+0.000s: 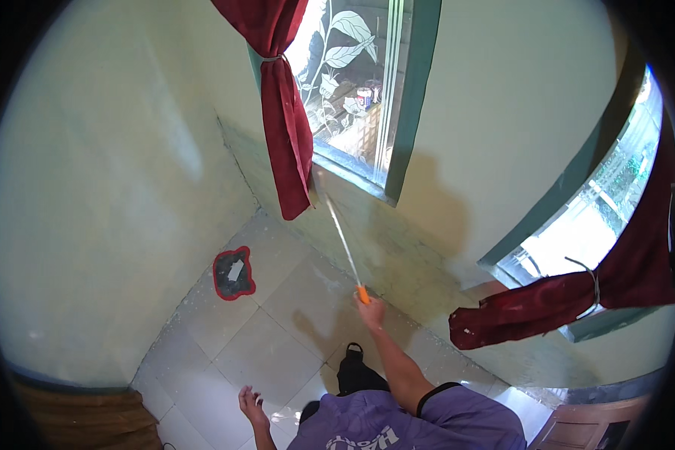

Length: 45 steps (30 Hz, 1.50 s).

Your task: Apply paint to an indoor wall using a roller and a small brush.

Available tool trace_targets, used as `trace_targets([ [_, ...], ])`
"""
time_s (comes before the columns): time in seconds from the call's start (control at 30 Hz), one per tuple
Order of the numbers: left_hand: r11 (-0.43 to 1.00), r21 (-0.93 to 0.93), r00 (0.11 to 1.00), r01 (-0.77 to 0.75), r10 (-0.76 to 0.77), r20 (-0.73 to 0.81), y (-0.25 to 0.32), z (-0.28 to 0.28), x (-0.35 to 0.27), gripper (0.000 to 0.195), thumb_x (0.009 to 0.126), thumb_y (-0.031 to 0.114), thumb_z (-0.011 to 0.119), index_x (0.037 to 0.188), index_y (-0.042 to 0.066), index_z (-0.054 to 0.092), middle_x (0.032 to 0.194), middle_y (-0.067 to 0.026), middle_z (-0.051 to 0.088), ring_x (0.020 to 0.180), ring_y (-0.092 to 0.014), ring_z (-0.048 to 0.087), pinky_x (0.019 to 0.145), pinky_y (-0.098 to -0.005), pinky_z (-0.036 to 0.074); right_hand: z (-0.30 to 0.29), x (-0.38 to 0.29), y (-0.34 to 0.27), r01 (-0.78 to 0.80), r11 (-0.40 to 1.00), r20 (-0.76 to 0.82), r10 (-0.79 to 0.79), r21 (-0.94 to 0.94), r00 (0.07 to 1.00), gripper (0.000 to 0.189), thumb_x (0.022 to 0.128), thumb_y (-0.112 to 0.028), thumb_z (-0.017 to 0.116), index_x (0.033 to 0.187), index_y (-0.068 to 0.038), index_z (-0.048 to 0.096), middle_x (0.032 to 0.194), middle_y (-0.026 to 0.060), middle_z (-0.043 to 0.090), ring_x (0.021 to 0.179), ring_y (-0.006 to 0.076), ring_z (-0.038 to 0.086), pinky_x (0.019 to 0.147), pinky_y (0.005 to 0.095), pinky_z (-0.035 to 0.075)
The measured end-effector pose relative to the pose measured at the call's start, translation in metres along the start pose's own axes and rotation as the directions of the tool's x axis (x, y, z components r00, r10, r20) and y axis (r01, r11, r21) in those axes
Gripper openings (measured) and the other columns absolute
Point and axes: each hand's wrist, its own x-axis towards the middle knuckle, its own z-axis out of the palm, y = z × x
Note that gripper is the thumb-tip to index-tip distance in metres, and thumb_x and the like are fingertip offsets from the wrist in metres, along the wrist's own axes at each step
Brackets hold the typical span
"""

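My right hand [371, 313] grips the orange handle of a long, thin, pale rod [343, 239]. The rod slants up and left toward the wall below the window, and its far end is blurred near the hem of a tied maroon curtain [287, 140]. Whether that tip touches the wall I cannot tell. Low in the view, my left hand [252, 405] hangs over the floor with nothing in it, its fingers loosely apart.
A window [349, 84] with green framing and leaf patterns is ahead. On the tiled floor [270, 337] lies a dark, red-rimmed panel [225, 287] bearing a pale piece. A second maroon curtain [517, 315] hangs at right. Brown cloth [90, 416] is at lower left, brown furniture [588, 424] at lower right.
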Motion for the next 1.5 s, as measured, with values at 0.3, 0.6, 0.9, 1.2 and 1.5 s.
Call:
trace_targets([
  [0.3, 0.983, 0.012, 0.961, 0.181, -0.179, 0.209, -0.021, 0.074, 0.072, 0.017, 0.089, 0.019, 0.053, 0.105, 0.013, 0.052, 0.100, -0.0006, 0.056, 0.080, -0.015, 0.056, 0.067, -0.0294, 0.041, -0.132, -0.033, 0.093, -0.014, 0.996, 0.038, 0.017, -0.092, 0.999, 0.044, 0.070, -0.040, 0.072, 0.073, 0.003, 0.064, 0.056, 0.0152, 0.057, 0.050, 0.0170, 0.051, 0.053, 0.0369, 0.042],
  [0.6, 0.838, 0.159, 0.851, 0.523, -0.500, -0.162, -0.095, -0.026, 0.123, 0.039, 0.088, 0.029, 0.049, 0.123, 0.014, 0.048, 0.126, -0.0052, 0.053, 0.088, -0.022, 0.057, 0.073, -0.0372, 0.040, -0.288, -0.188, 0.155, -0.388, 0.891, -0.201, 0.345, -0.238, 0.917, 0.038, 0.069, -0.035, 0.073, 0.062, 0.001, 0.062, 0.055, 0.0166, 0.059, 0.048, 0.0245, 0.058, 0.051, 0.0391, 0.043],
  [0.9, 0.908, 0.043, 0.908, 0.418, -0.415, -0.064, -0.048, 0.027, 0.171, 0.039, 0.084, 0.018, 0.056, 0.122, 0.015, 0.049, 0.118, -0.0039, 0.056, 0.087, -0.021, 0.056, 0.070, -0.0333, 0.041, -0.010, 0.035, -0.016, -0.083, 0.942, -0.096, 0.054, -0.326, 0.994, 0.023, 0.069, -0.028, 0.062, 0.070, -0.004, 0.066, 0.070, 0.0181, 0.063, 0.066, 0.0381, 0.061, 0.058, 0.0475, 0.046],
  [1.2, 0.956, 0.132, 0.939, 0.261, -0.283, 0.196, -0.013, 0.068, 0.192, 0.036, 0.084, 0.021, 0.055, 0.119, 0.012, 0.049, 0.109, -0.0036, 0.057, 0.085, -0.019, 0.056, 0.068, -0.0318, 0.041, 0.034, 0.013, -0.067, -0.287, 0.958, 0.065, 0.288, -0.026, 0.955, 0.028, 0.064, -0.027, 0.063, 0.078, -0.003, 0.067, 0.075, 0.0183, 0.064, 0.072, 0.0384, 0.063, 0.063, 0.0454, 0.048],
  [1.5, 0.820, 0.353, 0.860, 0.450, -0.504, 0.074, -0.067, 0.036, 0.227, 0.038, 0.085, 0.021, 0.052, 0.122, 0.015, 0.047, 0.120, -0.0038, 0.054, 0.089, -0.021, 0.056, 0.066, -0.0317, 0.041, -0.249, -0.217, 0.127, -0.604, 0.728, -0.500, 0.411, -0.323, 0.762, 0.022, 0.061, -0.024, 0.065, 0.063, -0.002, 0.065, 0.061, 0.0197, 0.060, 0.061, 0.0395, 0.060, 0.058, 0.0456, 0.049],
])
